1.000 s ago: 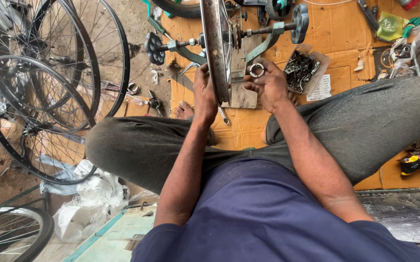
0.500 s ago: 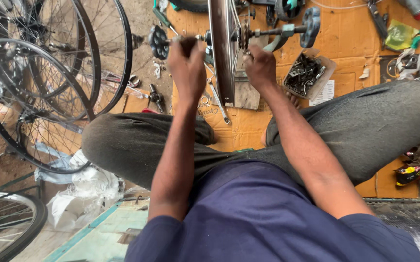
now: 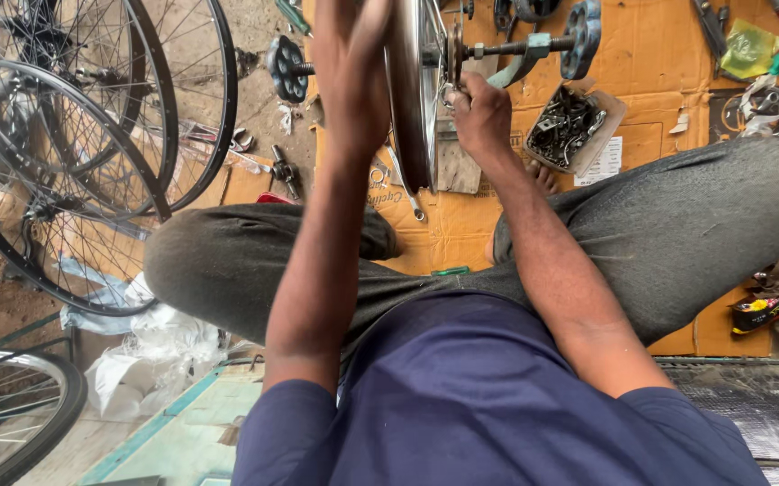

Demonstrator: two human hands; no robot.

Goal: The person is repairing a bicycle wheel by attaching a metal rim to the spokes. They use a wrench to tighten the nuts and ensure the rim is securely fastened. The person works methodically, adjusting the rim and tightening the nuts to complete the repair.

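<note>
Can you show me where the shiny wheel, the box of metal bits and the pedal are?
Wheel (image 3: pixel 416 90), head view, on its shiny rim.
Box (image 3: pixel 572 126), head view, on the metal bits inside it.
Pedal (image 3: pixel 285 68), head view, on its dark block, left of the left hand (image 3: pixel 353 72).

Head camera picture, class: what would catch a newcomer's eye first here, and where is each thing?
A shiny bicycle wheel rim stands edge-on at top centre, the left hand flat against its side and the right hand at its hub. Black spoked wheels lean at far left. A small box of metal parts lies on orange cardboard at upper right.
</note>
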